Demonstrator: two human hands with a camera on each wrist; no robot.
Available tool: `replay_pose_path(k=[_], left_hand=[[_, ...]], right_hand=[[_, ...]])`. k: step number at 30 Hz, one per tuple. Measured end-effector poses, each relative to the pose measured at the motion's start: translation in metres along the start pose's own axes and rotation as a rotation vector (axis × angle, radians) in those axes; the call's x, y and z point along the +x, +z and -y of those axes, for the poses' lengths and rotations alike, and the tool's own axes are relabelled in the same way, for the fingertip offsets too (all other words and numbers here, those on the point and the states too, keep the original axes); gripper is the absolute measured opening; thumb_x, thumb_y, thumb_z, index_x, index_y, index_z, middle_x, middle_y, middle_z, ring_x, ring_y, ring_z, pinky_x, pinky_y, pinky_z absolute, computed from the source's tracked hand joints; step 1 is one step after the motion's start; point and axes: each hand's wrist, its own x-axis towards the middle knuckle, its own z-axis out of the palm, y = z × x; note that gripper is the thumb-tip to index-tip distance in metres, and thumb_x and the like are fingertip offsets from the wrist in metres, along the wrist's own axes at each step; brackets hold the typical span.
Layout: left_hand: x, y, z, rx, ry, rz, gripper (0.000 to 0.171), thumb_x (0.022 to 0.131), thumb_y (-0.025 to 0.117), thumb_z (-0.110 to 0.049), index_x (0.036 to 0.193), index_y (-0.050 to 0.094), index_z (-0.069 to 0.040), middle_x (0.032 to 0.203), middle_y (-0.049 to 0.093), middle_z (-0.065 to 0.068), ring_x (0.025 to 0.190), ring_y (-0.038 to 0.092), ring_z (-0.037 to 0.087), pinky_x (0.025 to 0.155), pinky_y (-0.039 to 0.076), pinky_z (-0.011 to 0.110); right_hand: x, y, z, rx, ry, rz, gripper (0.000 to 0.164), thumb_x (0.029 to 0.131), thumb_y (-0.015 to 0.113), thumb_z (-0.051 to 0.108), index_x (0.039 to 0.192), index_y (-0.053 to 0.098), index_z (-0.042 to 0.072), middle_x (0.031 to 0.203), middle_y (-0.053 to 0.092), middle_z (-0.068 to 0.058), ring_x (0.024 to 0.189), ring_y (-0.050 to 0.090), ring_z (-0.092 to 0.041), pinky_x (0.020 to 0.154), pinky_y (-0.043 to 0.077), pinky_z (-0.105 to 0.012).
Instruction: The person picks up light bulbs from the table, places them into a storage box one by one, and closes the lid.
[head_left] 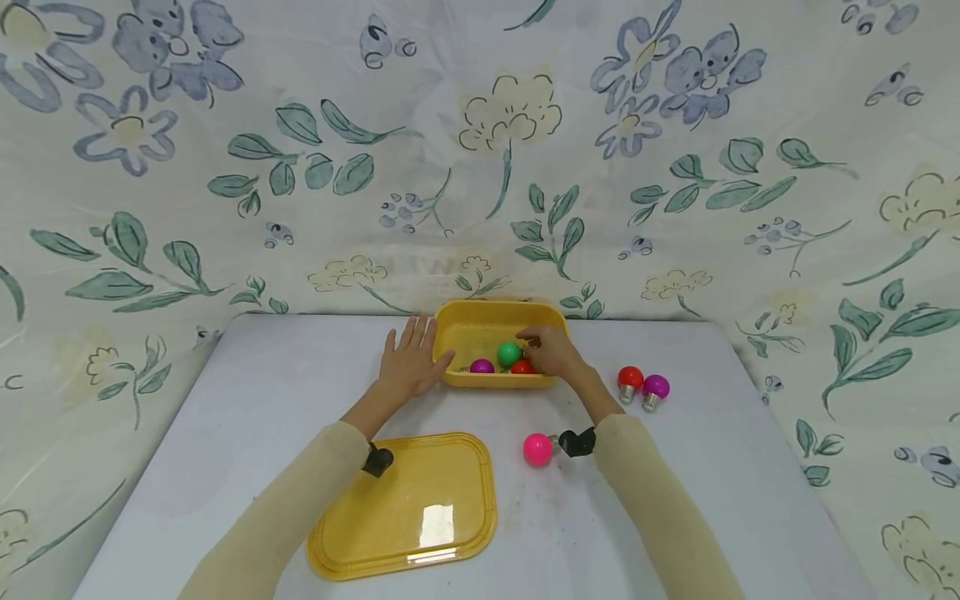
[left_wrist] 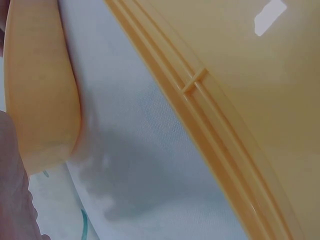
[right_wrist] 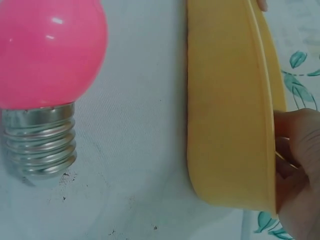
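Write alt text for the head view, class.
A person's right hand reaches into a yellow tub holding coloured bulbs; the left hand is beside the tub. Three loose bulbs and a yellow tray lie on the white table.

A white bench (head_left: 225, 433) carries a yellow bin (head_left: 498, 381) near its far edge, just right of the left hand (head_left: 408, 362) and beneath the right hand (head_left: 551, 350). A flat yellow lid (head_left: 408, 500) with a ridged rim lies closer to the person than the left hand. Nearer than the right hand rests a pink bulb (head_left: 537, 450), dark specks (right_wrist: 112, 232) close by. Right of that hand, a red bulb (head_left: 630, 378) and a purple bulb (head_left: 656, 387) lie side by side, metal bases toward the person.
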Motion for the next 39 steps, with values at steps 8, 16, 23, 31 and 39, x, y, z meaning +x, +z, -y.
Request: replay_pose_path(k=[8,16,23,31,39], left_hand=[[0.001,0.001,0.000,0.003,0.000,0.000,0.077,0.106,0.028,-0.052,0.159,0.011,0.002,0.165,0.008,0.020,0.151,0.003,0.034,0.117,0.002,0.057],[0.002,0.002,0.001,-0.012,0.001,-0.012,0.076,0.106,0.032,-0.050,0.159,0.013,0.001,0.165,0.009,0.020,0.151,0.004,0.034,0.117,0.003,0.058],[0.003,0.002,0.001,-0.011,0.000,-0.001,0.076,0.106,0.030,-0.051,0.159,0.012,0.001,0.165,0.009,0.020,0.151,0.003,0.034,0.117,0.001,0.058],[0.001,0.001,0.000,-0.009,0.003,-0.009,0.076,0.106,0.030,-0.051,0.158,0.013,0.003,0.164,0.009,0.021,0.151,0.004,0.035,0.117,0.003,0.059],[0.001,0.002,0.001,-0.013,0.000,-0.007,0.076,0.106,0.031,-0.050,0.158,0.013,0.002,0.164,0.009,0.020,0.151,0.003,0.035,0.117,0.002,0.058]], right_hand=[[-0.009,-0.004,-0.002,0.034,-0.040,-0.054,0.030,0.098,0.062,0.005,0.128,0.066,-0.001,0.125,0.065,-0.015,0.112,0.061,-0.031,0.099,0.049,-0.039],[-0.022,-0.007,-0.008,0.146,-0.014,-0.081,0.034,0.097,0.067,0.010,0.130,0.065,0.002,0.127,0.065,-0.013,0.116,0.060,-0.030,0.098,0.050,-0.038],[-0.035,-0.010,-0.015,0.192,-0.087,-0.120,0.037,0.096,0.068,0.011,0.131,0.063,-0.001,0.128,0.064,-0.016,0.116,0.061,-0.030,0.098,0.050,-0.038],[-0.061,-0.015,-0.013,0.225,-0.098,-0.107,0.038,0.095,0.070,0.013,0.130,0.064,0.000,0.128,0.065,-0.016,0.116,0.060,-0.031,0.096,0.051,-0.041],[-0.088,-0.015,-0.018,0.212,-0.103,-0.077,0.038,0.093,0.073,0.015,0.128,0.067,0.004,0.125,0.066,-0.012,0.112,0.062,-0.028,0.094,0.052,-0.041]])
